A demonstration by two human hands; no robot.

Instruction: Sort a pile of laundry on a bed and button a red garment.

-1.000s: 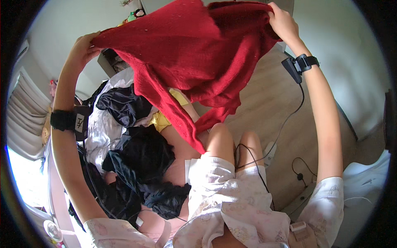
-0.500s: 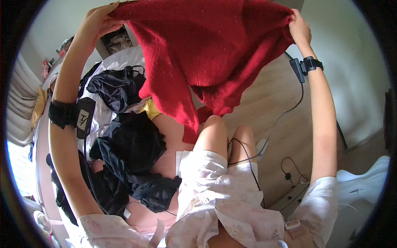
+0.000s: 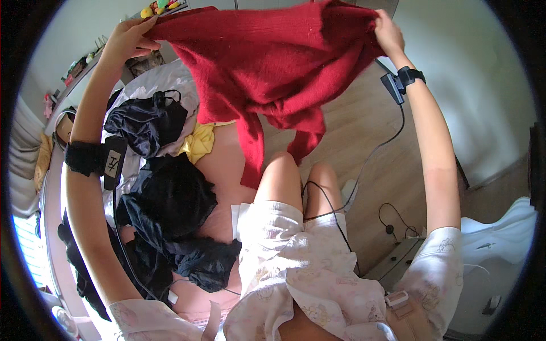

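A red knitted sweater (image 3: 267,68) hangs stretched between my raised hands, above and beyond my knees. My left hand (image 3: 132,41) pinches its upper left corner, with some fingers reaching out beside the cloth. At the opposite corner, my right hand (image 3: 389,35) is closed round a bunch of the knit. Two narrow sleeve-like parts dangle from the sweater, the left one reaching down close to my knee. Folds hide much of the garment's shape.
On the pink bed surface (image 3: 224,170) to my left lie several black garments (image 3: 168,196) and a yellow cloth (image 3: 199,143). Black cables (image 3: 372,153) run from my arm straps across my legs. A white draped thing (image 3: 495,233) is at the right, beside a grey box-like surface.
The sweater has swung and settled, its two sleeve-like parts now hanging apart. My right hand has moved a little inward to the left, and the view has shifted slightly.
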